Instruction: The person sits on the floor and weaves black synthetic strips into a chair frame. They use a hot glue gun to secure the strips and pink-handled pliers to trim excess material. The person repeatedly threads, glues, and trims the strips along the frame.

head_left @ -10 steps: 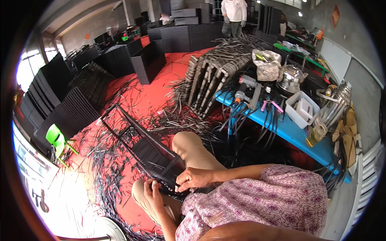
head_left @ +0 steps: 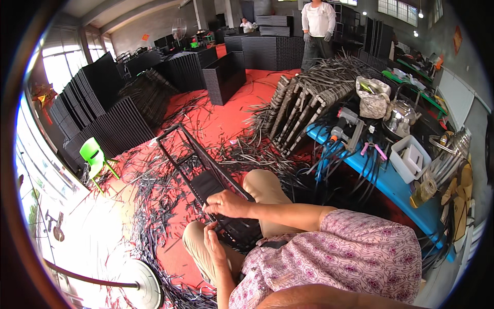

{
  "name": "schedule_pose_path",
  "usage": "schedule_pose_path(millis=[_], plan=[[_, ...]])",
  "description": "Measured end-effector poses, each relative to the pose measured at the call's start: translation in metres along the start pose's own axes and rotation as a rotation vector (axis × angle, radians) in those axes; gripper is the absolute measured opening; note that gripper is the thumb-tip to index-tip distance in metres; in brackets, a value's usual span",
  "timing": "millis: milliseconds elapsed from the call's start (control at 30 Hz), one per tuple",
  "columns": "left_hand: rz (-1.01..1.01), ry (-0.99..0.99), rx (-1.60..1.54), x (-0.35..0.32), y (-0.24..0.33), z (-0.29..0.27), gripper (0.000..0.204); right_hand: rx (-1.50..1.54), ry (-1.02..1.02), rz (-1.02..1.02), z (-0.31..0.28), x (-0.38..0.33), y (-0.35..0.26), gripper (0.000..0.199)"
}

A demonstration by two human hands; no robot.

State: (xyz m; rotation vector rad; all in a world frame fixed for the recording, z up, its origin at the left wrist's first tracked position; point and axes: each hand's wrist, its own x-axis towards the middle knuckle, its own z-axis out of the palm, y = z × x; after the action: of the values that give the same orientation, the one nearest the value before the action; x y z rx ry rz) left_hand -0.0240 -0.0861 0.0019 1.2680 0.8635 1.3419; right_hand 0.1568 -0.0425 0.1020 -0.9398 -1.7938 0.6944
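A long black frame (head_left: 177,160) with a partly woven black panel (head_left: 208,184) leans across my lap, its far end reaching out to the left over the floor. My right hand (head_left: 229,204) is over the frame's left side bar, thumb and fingers pinched together; a thin black strip may be in them, but it is too small to make out. Nearer to me, my left hand (head_left: 215,246) rests by the frame's near left edge above my left knee, its fingers bent and drawn together. Whatever lies between those fingertips is hidden.
Black strips (head_left: 154,206) litter the red floor. At right, a blue table (head_left: 378,180) bears a drill (head_left: 339,129), a kettle (head_left: 400,117) and a white bin (head_left: 410,158). A green chair (head_left: 95,157) and stacked black panels (head_left: 110,123) stand left. A person (head_left: 318,28) stands behind.
My right hand has moved away from me along the frame, apart from my left hand. My left hand's fingers have straightened somewhat. The whole view has swung to the left.
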Motion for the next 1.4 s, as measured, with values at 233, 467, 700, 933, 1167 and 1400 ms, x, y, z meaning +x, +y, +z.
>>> schedule_pose_path(millis=[233,467,700,933,1167,1400], plan=[[0.115,0.06,0.287,0.004,0.006,0.015,0.02,0.376,0.046,0.433,0.015,0.01,0.06,0.026],[0.108,0.037,0.342,0.001,0.006,0.016,0.022,0.469,0.003,0.567,0.009,0.004,0.059,0.033],[0.07,0.051,0.262,0.005,-0.015,0.016,0.026,0.453,0.044,0.486,0.011,0.002,0.073,0.037],[0.175,0.058,0.384,0.007,-0.022,0.01,0.023,0.463,0.102,0.494,0.011,0.002,0.069,0.031],[0.058,0.026,0.268,0.009,-0.028,0.009,0.023,0.396,0.124,0.476,0.009,-0.001,0.077,0.029],[0.077,0.071,0.268,0.007,-0.035,0.006,0.021,0.433,0.119,0.456,0.017,0.0,0.081,0.03]])
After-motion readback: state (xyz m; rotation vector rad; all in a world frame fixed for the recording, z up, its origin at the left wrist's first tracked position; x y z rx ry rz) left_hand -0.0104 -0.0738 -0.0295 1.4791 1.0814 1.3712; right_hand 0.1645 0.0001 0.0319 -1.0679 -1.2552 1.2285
